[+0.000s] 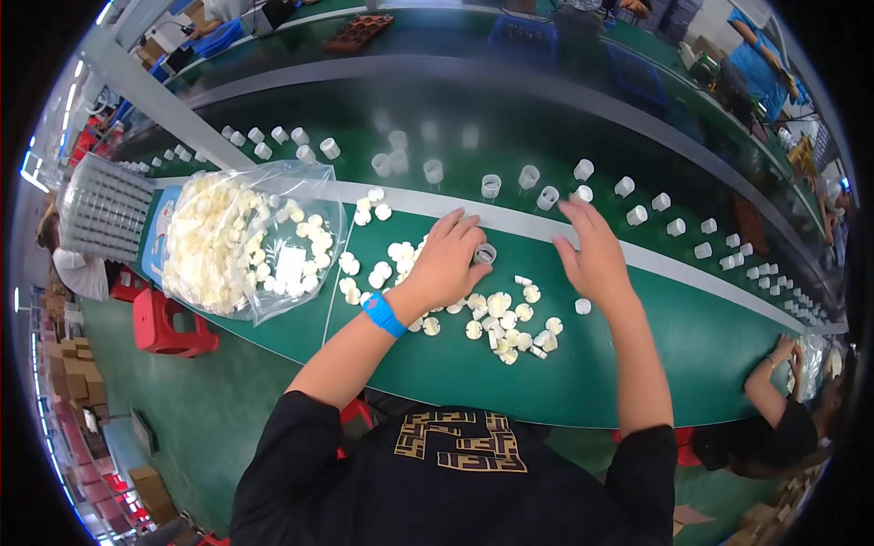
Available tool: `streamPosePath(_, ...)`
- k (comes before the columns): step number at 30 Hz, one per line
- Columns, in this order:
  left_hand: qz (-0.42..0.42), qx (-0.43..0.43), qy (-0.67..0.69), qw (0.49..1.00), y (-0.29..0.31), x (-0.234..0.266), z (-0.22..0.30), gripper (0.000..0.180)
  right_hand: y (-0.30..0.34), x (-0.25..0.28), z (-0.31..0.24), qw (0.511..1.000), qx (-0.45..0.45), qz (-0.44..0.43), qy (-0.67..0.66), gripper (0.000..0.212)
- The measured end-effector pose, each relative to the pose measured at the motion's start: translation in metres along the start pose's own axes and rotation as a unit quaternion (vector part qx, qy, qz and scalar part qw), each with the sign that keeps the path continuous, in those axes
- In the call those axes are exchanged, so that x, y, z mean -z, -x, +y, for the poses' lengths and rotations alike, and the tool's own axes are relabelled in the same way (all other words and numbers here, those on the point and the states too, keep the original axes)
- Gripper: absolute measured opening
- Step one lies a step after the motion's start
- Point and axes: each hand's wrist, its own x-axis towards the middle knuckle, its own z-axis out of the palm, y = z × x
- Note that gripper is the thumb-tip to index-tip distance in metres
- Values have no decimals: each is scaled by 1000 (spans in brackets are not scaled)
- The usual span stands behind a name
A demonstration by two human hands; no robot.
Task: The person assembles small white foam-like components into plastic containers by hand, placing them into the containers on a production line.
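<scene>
My left hand (446, 259), with a blue wristband (383, 315), rests low over the green table. Its thumb and forefinger close about a small clear cup (485, 254). Loose cream-white round pieces (501, 314) lie scattered beneath and beside that hand. Farther right, my right hand (596, 259) reaches over the grey strip with thumb and fingers apart. Its fingertips come close to a small white cup (584, 193) on the conveyor; whether they touch it I cannot tell. A lone white piece (583, 307) lies beside the right wrist.
Several small cups (637, 215) stand along the dark green conveyor (319, 105). At the left, a clear plastic bag (314, 182) of cream pieces lies near a grey perforated basket (105, 205). A red stool (168, 323) stands below. Another person's arm (769, 391) works at the far right.
</scene>
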Motion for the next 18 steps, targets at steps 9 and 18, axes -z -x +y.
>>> streamPosePath(9, 99, 65, -127, 985, -37, 76, -109, 68, -99, -75, 48, 991, -21, -91, 91, 59)
streamPosePath(18, 27, 166, -130, 977, -73, 81, -165, 85, -127, -63, -8, 971, -10, -234, 50, 57)
